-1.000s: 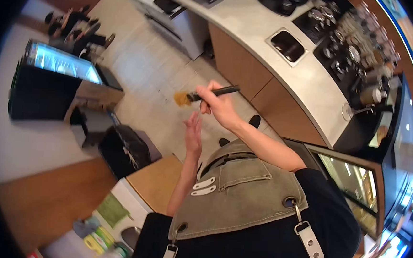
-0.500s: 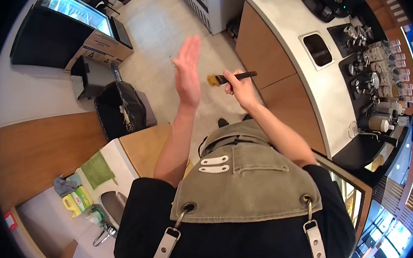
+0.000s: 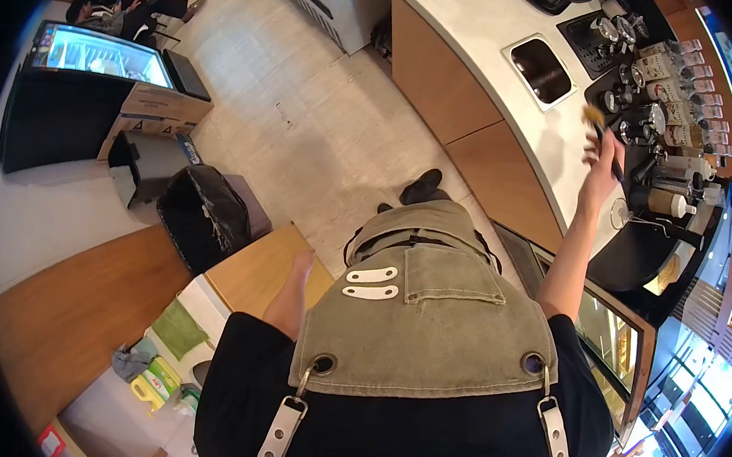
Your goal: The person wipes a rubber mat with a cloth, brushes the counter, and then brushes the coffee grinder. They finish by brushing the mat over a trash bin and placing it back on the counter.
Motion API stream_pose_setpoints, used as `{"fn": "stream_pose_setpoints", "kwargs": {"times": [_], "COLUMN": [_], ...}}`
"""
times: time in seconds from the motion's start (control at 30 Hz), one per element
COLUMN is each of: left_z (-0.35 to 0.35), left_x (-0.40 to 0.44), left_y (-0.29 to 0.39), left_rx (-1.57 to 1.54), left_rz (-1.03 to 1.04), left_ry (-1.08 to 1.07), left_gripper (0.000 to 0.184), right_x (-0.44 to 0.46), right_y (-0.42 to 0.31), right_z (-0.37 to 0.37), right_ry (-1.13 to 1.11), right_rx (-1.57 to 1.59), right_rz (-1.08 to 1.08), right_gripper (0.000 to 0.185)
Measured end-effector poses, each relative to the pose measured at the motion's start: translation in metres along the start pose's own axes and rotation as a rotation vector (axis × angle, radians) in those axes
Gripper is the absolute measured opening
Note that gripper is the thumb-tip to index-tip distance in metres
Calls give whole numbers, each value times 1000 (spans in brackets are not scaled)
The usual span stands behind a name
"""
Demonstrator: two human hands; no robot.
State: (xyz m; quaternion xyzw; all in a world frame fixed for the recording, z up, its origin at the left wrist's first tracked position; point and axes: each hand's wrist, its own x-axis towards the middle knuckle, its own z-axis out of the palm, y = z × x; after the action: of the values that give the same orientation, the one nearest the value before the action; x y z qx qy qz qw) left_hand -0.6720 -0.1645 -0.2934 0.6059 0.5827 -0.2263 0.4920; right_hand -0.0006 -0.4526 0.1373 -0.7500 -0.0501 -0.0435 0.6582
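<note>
A brush with a dark handle (image 3: pixel 616 168) and tan bristles is in my right hand (image 3: pixel 606 154). Its bristles point up and away from me, over the counter beside the coffee tools. The fingers of that hand are partly blurred. Low by my left side, near the wooden cabinet, hangs my left hand (image 3: pixel 302 262), its fingers hidden from view. Close to the brush stand metal portafilters and jugs (image 3: pixel 642 122) on a dark mat. I wear a grey-green apron (image 3: pixel 426 335).
A small sink (image 3: pixel 542 71) is set in the white curved counter (image 3: pixel 523 112). Bottles and glass jars (image 3: pixel 688 107) line the counter's far edge. On the left are a black-lined bin (image 3: pixel 205 217), a display fridge (image 3: pixel 98 57) and a yellow bottle (image 3: pixel 154 383). People sit at the top left.
My right hand has carried the brush from over the floor to the right, above the counter. My raised left hand has dropped to my side. The view has shifted slightly.
</note>
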Motion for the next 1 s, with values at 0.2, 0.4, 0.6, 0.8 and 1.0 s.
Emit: {"fn": "stream_pose_setpoints", "kwargs": {"times": [0.2, 0.4, 0.6, 0.8, 1.0], "left_z": [-14, -13, -33, -7, 63], "left_x": [-24, -72, -106, -134, -105], "left_y": [112, 374, 562, 776, 984], "left_rx": [47, -323, -288, -152, 367], "left_rz": [168, 256, 714, 1110, 1688], "left_ry": [-83, -67, -56, -137, 173], "left_gripper": [28, 42, 32, 29, 58], "right_x": [-42, -50, 15, 19, -25], "right_y": [128, -4, 43, 62, 45], "right_z": [43, 113, 7, -76, -73], "right_ry": [-246, -922, -245, 169, 402], "right_rx": [-339, 6, -37, 24, -95], "right_rz": [16, 339, 172, 282, 335], "right_gripper": [33, 25, 20, 25, 30]}}
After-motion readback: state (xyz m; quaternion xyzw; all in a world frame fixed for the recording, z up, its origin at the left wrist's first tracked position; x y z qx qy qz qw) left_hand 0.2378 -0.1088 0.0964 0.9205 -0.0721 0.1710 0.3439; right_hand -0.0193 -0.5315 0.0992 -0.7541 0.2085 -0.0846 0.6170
